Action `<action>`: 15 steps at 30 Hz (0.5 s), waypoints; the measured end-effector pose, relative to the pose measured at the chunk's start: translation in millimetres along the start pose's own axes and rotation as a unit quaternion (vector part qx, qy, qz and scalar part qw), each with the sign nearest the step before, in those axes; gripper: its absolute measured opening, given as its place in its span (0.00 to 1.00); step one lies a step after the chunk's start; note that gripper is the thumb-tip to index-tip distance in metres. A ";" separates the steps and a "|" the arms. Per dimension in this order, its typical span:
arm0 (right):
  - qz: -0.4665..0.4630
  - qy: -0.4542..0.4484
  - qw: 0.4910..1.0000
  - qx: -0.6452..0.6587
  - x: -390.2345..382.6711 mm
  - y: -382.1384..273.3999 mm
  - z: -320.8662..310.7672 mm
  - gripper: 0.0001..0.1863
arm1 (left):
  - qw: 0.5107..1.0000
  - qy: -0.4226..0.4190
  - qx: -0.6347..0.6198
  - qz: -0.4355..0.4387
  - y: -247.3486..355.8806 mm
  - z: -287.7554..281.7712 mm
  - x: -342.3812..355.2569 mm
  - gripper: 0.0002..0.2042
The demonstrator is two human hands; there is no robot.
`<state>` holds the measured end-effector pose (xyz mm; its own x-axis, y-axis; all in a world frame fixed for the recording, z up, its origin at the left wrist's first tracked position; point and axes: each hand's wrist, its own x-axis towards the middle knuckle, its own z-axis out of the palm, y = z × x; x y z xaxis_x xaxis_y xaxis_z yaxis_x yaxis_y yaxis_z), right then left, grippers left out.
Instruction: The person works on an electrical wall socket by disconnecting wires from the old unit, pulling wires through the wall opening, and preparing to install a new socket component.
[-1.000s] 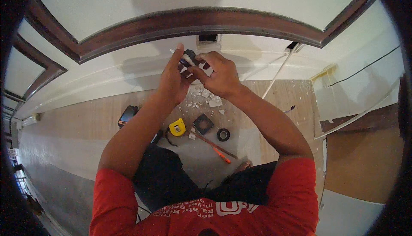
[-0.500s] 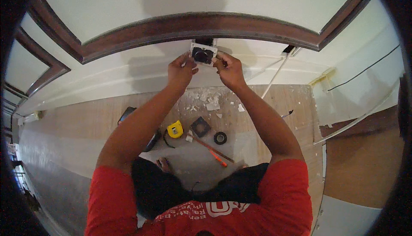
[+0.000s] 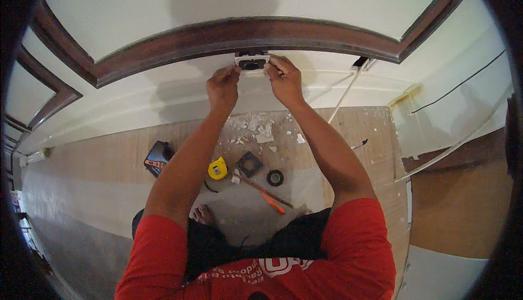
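A wall socket [image 3: 252, 64] with a pale mounting frame and a dark centre sits at the dark opening in the white wall, just under the brown wood moulding [image 3: 256, 33]. My left hand [image 3: 223, 86] pinches its left edge. At the right edge, the fingers of my right hand [image 3: 285, 82] are closed on the frame. The socket's back is hidden, and I cannot tell how deep it sits in the opening.
On the floor lie a yellow tape measure [image 3: 218, 168], a black square cover frame [image 3: 249, 164], a roll of black tape [image 3: 275, 178], an orange-handled screwdriver [image 3: 274, 204], plaster crumbs [image 3: 265, 136] and a dark case [image 3: 157, 158]. A white conduit [image 3: 344, 99] leans from another wall hole.
Both hands have moved the socket up and closer to the wall opening. It is now tilted so that its face looks narrower. My view has shifted slightly.
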<state>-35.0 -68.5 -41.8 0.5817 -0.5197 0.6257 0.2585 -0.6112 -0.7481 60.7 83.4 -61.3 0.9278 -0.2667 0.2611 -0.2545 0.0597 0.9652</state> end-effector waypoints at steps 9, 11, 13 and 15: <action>0.081 -0.005 0.997 -0.003 -5.5 -2.3 5.6 0.10 | 1.000 0.023 0.001 -0.010 -0.2 -0.5 -2.8 0.11; 0.065 0.019 0.998 -0.016 -6.8 0.1 6.1 0.09 | 0.999 0.032 0.002 -0.006 3.6 4.9 -7.3 0.11; 0.091 0.034 0.995 0.010 -8.1 -3.7 9.0 0.09 | 0.999 0.044 -0.016 -0.017 9.3 6.7 -10.3 0.10; 0.075 0.055 0.996 0.002 -7.8 -7.2 10.5 0.09 | 0.999 0.044 0.003 -0.016 13.9 6.3 -10.2 0.10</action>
<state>-33.3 -53.8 -43.6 0.5255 -0.6679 0.5270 0.1785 -0.5192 -0.8358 46.0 80.8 -50.6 0.9557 -0.1834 0.2301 -0.2253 0.0470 0.9732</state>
